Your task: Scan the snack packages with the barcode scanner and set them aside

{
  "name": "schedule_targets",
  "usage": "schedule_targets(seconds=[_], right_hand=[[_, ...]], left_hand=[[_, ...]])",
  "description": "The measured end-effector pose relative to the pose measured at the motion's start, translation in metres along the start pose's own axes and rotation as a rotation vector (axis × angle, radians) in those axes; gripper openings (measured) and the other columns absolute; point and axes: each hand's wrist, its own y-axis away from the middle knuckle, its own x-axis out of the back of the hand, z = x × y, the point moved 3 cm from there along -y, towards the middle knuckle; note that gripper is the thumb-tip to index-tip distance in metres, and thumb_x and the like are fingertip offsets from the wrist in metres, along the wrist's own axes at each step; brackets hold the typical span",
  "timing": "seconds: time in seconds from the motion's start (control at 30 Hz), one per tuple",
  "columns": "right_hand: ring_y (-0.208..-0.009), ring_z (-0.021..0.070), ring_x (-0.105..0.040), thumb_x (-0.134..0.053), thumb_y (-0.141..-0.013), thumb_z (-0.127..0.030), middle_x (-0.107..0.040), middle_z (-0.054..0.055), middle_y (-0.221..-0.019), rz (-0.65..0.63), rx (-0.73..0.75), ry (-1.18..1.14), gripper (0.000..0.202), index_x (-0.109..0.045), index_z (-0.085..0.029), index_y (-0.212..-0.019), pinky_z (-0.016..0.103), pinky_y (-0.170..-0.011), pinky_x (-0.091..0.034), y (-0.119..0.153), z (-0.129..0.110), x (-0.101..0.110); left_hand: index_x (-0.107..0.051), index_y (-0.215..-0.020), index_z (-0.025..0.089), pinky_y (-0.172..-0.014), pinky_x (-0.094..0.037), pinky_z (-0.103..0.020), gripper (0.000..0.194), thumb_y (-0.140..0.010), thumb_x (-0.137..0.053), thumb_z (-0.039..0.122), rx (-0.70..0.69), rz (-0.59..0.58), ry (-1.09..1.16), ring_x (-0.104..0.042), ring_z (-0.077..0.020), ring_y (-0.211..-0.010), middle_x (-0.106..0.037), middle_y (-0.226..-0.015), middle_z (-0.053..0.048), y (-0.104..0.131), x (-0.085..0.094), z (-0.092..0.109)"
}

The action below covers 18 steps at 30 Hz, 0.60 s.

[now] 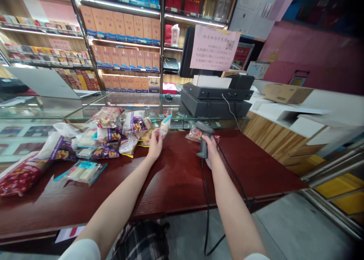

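Note:
My left hand (pixel 155 144) is closed on a small clear snack packet (pixel 165 126) with a blue edge, held up over the counter. In my right hand (pixel 211 147) is a grey handheld barcode scanner (pixel 203 148), its handle gripped and its black cable (pixel 205 191) hanging over the counter's front edge. Behind the scanner lies a red and clear food packet (pixel 193 134), partly hidden by it. Left of my left hand is a pile of snack bags, among them a purple and white bag (pixel 135 122). A clear packet with blue edges (pixel 84 172) lies in front of the pile.
The dark red wooden counter (pixel 176 176) spans the front, with a glass display case (pixel 127 99) behind it. A black cash drawer (pixel 216 104) and a monitor with a pink notice (pixel 215 47) stand at the back. A large red and white bag (pixel 21 174) lies far left.

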Motion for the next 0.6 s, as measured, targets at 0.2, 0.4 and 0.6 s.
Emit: schedule_targets(seconds=[0.2,0.4,0.6], right_hand=[[-0.089,0.0216,-0.061,-0.068,-0.064,-0.032,-0.069,0.001,-0.085,0.103,0.142,0.235,0.024,-0.063,-0.023,-0.086,0.030,-0.074,-0.050,-0.013,0.005,0.021],[-0.089,0.0240,-0.061,-0.064,-0.064,-0.026,-0.067,0.000,-0.079,-0.059,0.091,0.292,0.022,-0.062,-0.028,-0.086,0.032,-0.071,-0.049,-0.012,0.005,0.016],[-0.068,0.0202,-0.058,-0.069,-0.067,-0.022,-0.064,-0.001,-0.068,-0.243,-0.078,0.190,0.022,-0.065,-0.025,-0.088,0.028,-0.057,-0.043,-0.001,0.004,0.013]], left_hand=[[-0.054,-0.124,0.019,-0.103,-0.043,-0.036,0.033,-0.095,-0.044,0.032,-0.173,0.114,-0.270,-0.060,-0.0221,-0.114,-0.064,-0.123,-0.012,0.001,0.014,0.027],[-0.060,-0.117,0.019,-0.115,-0.031,-0.046,0.029,-0.096,-0.042,0.026,-0.453,0.148,-0.395,-0.040,-0.0246,-0.139,-0.058,-0.134,-0.014,-0.010,0.034,0.058],[-0.063,-0.121,0.022,-0.120,-0.019,-0.052,0.036,-0.091,-0.043,0.017,-0.456,0.257,-0.609,-0.018,-0.0264,-0.150,-0.048,-0.145,-0.012,-0.031,0.072,0.071]])
